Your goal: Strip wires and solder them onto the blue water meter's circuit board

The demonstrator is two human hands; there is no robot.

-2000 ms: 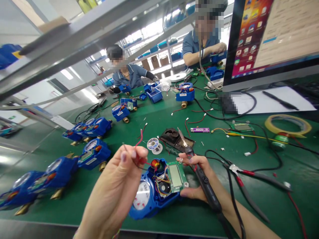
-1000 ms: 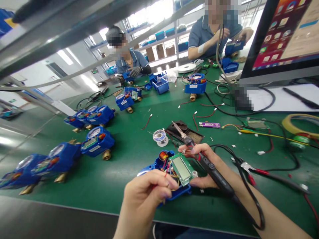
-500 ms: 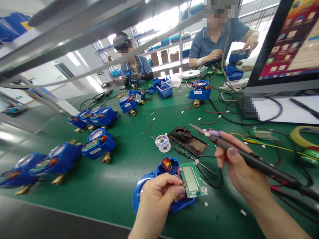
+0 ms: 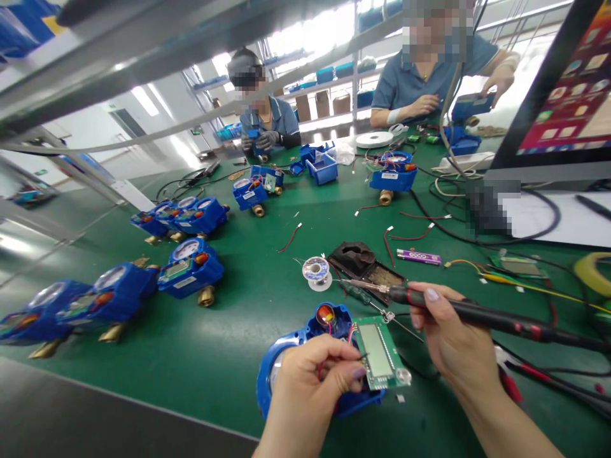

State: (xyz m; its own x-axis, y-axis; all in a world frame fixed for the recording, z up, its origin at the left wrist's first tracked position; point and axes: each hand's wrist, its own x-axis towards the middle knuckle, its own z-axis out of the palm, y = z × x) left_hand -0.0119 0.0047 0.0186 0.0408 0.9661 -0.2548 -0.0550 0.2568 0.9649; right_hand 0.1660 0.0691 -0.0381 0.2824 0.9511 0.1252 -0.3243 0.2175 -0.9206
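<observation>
My left hand [image 4: 315, 375] pinches the left edge of a green circuit board [image 4: 377, 353] with a grey display, close to some thin wires. Under that hand and board lies an opened blue water meter [image 4: 270, 362], partly hidden, with a round orange-and-red part in its housing. In my right hand [image 4: 453, 340] is a black soldering iron [image 4: 506, 318], gripped like a pen. Its tip points left, close to a solder spool [image 4: 316, 272] and over the dark iron stand [image 4: 356, 259]. A screwdriver [image 4: 357, 294] lies beneath the iron.
Several blue meters with brass fittings [image 4: 191, 270] stand on the left of the green table. Loose red wires [image 4: 413, 235], a purple tube-like item [image 4: 419, 257] and yellow tape [image 4: 594, 277] lie to the right. A monitor [image 4: 563, 102] rises there. Two people work across the table.
My right hand has brought the soldering iron down and left, its tip now beside the solder spool. The left hand keeps its pinch on the board. The view has shifted slightly.
</observation>
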